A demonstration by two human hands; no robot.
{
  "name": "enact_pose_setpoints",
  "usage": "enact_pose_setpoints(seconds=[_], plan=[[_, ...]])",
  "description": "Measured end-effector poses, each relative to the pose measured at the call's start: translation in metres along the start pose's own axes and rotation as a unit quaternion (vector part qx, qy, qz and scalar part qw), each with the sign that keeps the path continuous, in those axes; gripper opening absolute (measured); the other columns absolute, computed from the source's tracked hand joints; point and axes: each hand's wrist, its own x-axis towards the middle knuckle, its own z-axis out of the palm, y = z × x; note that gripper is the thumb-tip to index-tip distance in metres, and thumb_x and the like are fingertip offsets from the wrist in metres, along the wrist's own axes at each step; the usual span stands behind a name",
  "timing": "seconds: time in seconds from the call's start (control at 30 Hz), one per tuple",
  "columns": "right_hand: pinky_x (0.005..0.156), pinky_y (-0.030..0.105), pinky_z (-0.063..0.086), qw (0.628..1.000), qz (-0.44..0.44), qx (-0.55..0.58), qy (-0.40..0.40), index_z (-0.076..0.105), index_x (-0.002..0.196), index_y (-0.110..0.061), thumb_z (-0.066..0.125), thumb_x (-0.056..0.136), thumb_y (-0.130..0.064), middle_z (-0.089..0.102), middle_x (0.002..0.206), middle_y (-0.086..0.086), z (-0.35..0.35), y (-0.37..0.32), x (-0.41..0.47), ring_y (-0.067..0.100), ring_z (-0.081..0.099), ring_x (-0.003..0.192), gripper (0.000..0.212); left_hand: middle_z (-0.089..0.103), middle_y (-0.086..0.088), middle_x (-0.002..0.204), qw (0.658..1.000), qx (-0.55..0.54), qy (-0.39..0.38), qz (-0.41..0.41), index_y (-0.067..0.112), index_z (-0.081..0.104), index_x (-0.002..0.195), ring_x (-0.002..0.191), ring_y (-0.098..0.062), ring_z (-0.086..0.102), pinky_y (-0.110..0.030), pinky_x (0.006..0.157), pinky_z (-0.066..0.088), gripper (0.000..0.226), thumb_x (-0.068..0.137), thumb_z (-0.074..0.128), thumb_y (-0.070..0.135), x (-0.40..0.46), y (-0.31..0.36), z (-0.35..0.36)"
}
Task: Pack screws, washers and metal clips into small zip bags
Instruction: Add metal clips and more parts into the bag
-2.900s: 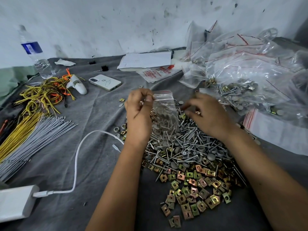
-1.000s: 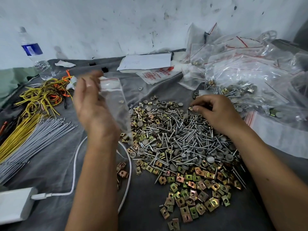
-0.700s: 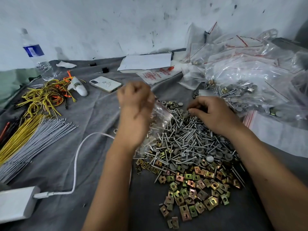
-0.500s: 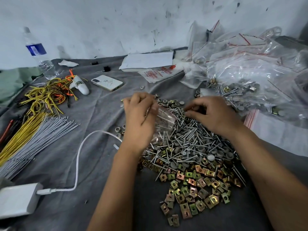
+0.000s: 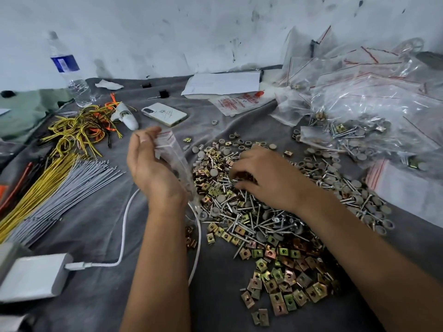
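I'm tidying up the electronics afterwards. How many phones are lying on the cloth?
1. The phone lies face down on the grey cloth, toward the back, between the yellow wires and the printed bag. Another could be hidden under the bags.

Under both hands lies a matt grey cloth [image 5: 100, 226], softly creased. The left hand [image 5: 153, 173] holds a thin, clear, glossy plastic zip bag [image 5: 175, 161]. Beneath the right hand [image 5: 266, 178] sit bright metal screws [image 5: 251, 219] and dull grey washers [image 5: 359, 192]; nearer the wrists, the metal clips [image 5: 285, 281] show an iridescent yellow-green plating. Right of that hand, crinkled shiny plastic bags [image 5: 374, 101]. Left of the left hand, smooth white plastic cable [image 5: 124, 226].
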Motion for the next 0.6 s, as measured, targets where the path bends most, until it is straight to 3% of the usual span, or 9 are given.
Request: enact_pose_setpoints(seconds=[0.17, 0.3, 0.37, 0.6], plan=[[0.09, 0.029, 0.048, 0.998, 0.003, 0.032, -0.056, 0.073, 0.112, -0.026, 0.073, 0.091, -0.041, 0.06, 0.107, -0.007, 0.017, -0.025, 0.017, 0.01, 0.058, 0.098, 0.026, 0.056, -0.006, 0.084, 1.0, 0.004, -0.023, 0.021, 0.01, 0.055, 0.077, 0.081, -0.016, 0.05, -0.036, 0.088, 0.033, 0.032, 0.104, 0.039, 0.002, 0.002, 0.001, -0.003], [0.077, 0.023, 0.048, 0.989, 0.041, 0.064, -0.125, 0.073, 0.094, -0.027, 0.076, 0.091, -0.031, 0.064, 0.095, -0.013, 0.012, -0.025, 0.028, 0.002, 0.062, 0.082, 0.006, 0.06, -0.002, 0.08, 0.999, 0.001, -0.011, 0.031, 0.011, 0.056, 0.075, 0.074, -0.01, 0.053, -0.026, 0.075, 0.041, 0.036, 0.104, 0.04, -0.001, 0.001, 0.0, -0.003], [0.077, 0.026, 0.05, 0.987, 0.046, 0.056, -0.142, 0.073, 0.09, -0.027, 0.074, 0.092, -0.027, 0.067, 0.093, -0.011, 0.009, -0.023, 0.029, 0.003, 0.063, 0.082, 0.003, 0.059, -0.002, 0.08, 1.0, -0.004, -0.014, 0.026, 0.012, 0.057, 0.075, 0.075, -0.012, 0.052, -0.029, 0.076, 0.039, 0.035, 0.105, 0.041, 0.0, 0.0, 0.0, -0.003], [0.076, 0.011, 0.048, 0.994, -0.002, 0.098, -0.043, 0.078, 0.1, -0.03, 0.082, 0.085, -0.021, 0.067, 0.092, -0.016, 0.006, -0.022, 0.03, -0.004, 0.063, 0.081, 0.018, 0.064, 0.006, 0.072, 0.999, -0.009, -0.001, 0.036, 0.015, 0.06, 0.07, 0.071, -0.006, 0.057, -0.019, 0.073, 0.046, 0.043, 0.104, 0.042, -0.003, 0.001, 0.003, -0.001]])
